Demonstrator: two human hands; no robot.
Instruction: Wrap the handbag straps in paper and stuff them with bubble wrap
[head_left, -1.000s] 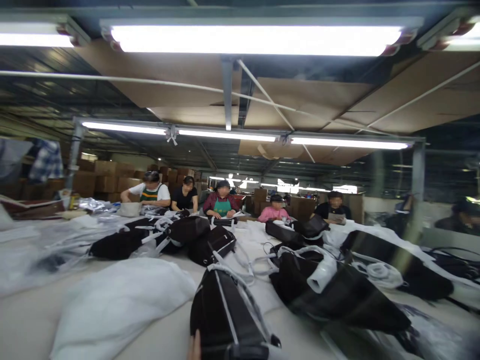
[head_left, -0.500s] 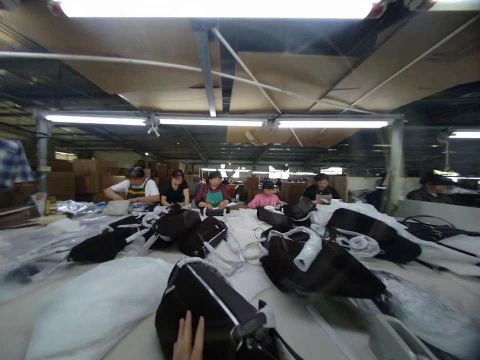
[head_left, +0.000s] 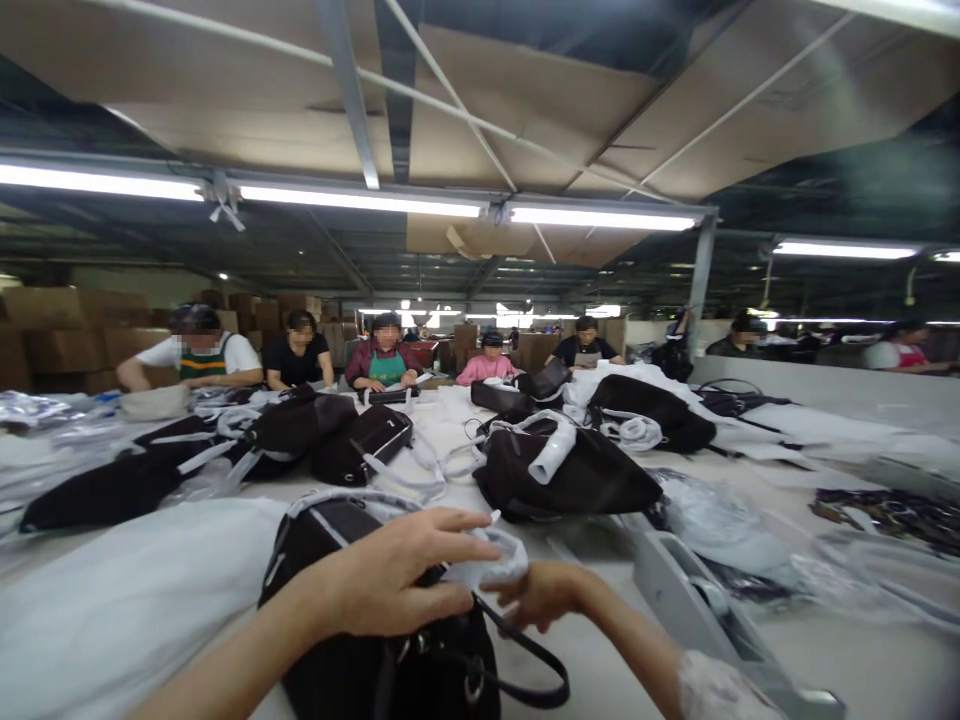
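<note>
A black handbag (head_left: 322, 560) with zips and metal rings lies on the table right in front of me. My left hand (head_left: 397, 570) is over its top, fingers stretched out and apart, partly hiding the bag. My right hand (head_left: 544, 595) is at the bag's right end with bent fingers, beside a white wrapping (head_left: 499, 555) and the upper end of a black strap (head_left: 551, 685). Blur hides exactly what the right fingers hold. The strap loops down to the right of the bag.
Several more black bags (head_left: 570, 475) with white-wrapped handles cover the table. White sheeting (head_left: 127, 580) lies left; a grey box-like holder (head_left: 690, 590) and clear plastic (head_left: 720, 530) lie right. Several people (head_left: 386, 360) work across the table, with cartons (head_left: 60, 330) behind.
The view has swung to the right. One hand lay on the bag's front before; now both hands are at its top and right end, and the black strap stands out in a loop.
</note>
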